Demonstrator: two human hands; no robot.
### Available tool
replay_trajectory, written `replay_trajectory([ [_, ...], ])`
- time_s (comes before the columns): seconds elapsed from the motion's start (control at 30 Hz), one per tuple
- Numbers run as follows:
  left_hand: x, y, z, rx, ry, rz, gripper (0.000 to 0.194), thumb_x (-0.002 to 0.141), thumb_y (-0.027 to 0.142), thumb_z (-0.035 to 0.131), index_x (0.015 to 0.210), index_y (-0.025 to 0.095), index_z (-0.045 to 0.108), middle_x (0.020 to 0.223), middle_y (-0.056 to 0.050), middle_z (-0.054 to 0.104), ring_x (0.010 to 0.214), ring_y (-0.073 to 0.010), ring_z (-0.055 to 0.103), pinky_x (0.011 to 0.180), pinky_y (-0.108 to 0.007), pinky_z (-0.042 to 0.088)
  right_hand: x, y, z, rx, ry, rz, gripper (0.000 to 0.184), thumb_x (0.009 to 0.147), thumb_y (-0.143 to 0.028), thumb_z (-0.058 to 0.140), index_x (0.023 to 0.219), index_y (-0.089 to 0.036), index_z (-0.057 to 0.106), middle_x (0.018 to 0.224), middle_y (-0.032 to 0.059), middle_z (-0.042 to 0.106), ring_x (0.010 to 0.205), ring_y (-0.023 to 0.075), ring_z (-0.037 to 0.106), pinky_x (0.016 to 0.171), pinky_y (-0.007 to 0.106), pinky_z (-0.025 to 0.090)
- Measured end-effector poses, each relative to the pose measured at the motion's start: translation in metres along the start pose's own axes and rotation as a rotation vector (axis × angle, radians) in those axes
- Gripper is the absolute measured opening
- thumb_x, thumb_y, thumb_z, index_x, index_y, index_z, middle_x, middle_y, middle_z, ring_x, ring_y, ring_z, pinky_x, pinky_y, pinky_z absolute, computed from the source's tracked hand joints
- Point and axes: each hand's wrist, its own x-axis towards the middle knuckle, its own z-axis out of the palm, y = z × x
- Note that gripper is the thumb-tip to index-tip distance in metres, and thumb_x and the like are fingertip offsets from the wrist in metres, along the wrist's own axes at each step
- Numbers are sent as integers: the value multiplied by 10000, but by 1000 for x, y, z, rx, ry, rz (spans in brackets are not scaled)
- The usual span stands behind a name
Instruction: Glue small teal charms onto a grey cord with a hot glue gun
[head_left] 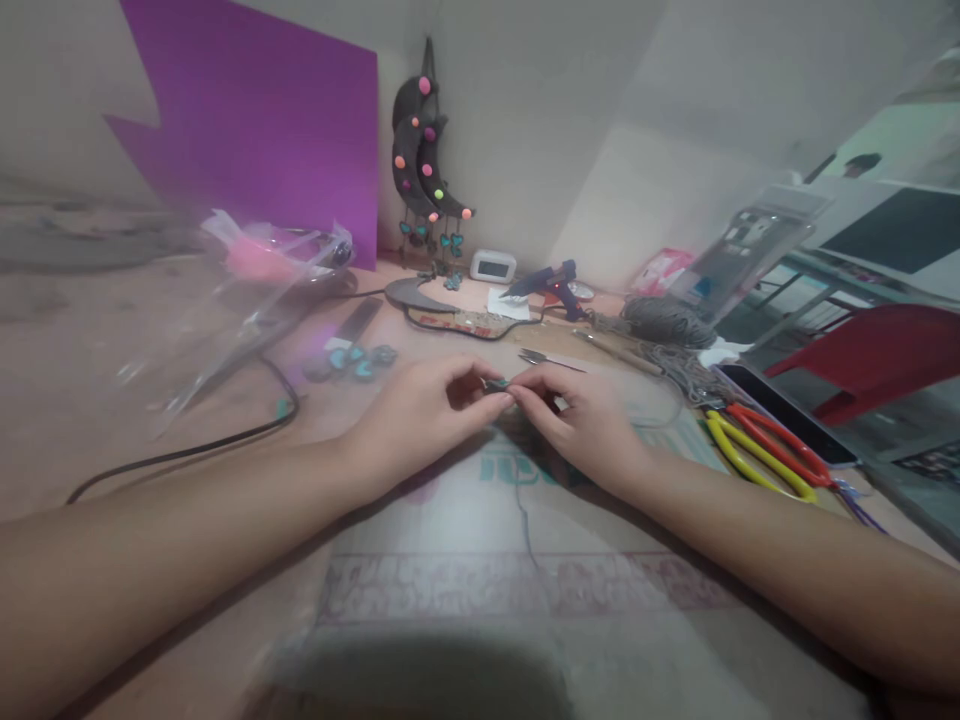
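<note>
Over the middle of the table, my left hand (431, 405) pinches a small dark grey-and-teal piece (495, 385) between thumb and forefinger. My right hand (585, 415) is closed in a pinch at the right end of the same piece, fingertips touching those of the left. A thin grey strand of yarn (523, 515) trails below the fingers over a printed board (450, 585); where its upper end goes is hidden. Several grey-and-teal pieces (361, 362) lie left of my hands, some heart-like. Just beyond my right hand rests a pair of small scissors (551, 361).
Behind are a glue gun (544, 280), a white digital clock (493, 267) and a grey crescent (420, 294). A moon hanging (420, 150) is on the wall. Grey yarn (667, 322), a phone (784, 412) and yellow-and-orange-handled tools (761, 460) lie right. A black cord (187, 452) crosses left.
</note>
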Motion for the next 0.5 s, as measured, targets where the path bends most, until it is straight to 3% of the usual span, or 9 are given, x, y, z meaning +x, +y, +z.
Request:
replay_trajectory([
  [0.2,-1,3,-1,40,-16,-6,270,898,438,576,954,199,690,815,-2,696,706,-157,610,637,-289,439,-1,4,2,-96,-14,-100,143,928,-207,570,870,-168,695,747,16,714,654,118,623,620,213,448],
  [0.5,-1,4,-2,-17,-22,7,209,913,333,549,968,200,701,894,5,734,791,-155,649,714,-274,467,0,3,0,-77,-9,-99,139,937,-223,581,874,-174,695,764,14,722,663,121,629,636,219,460],
])
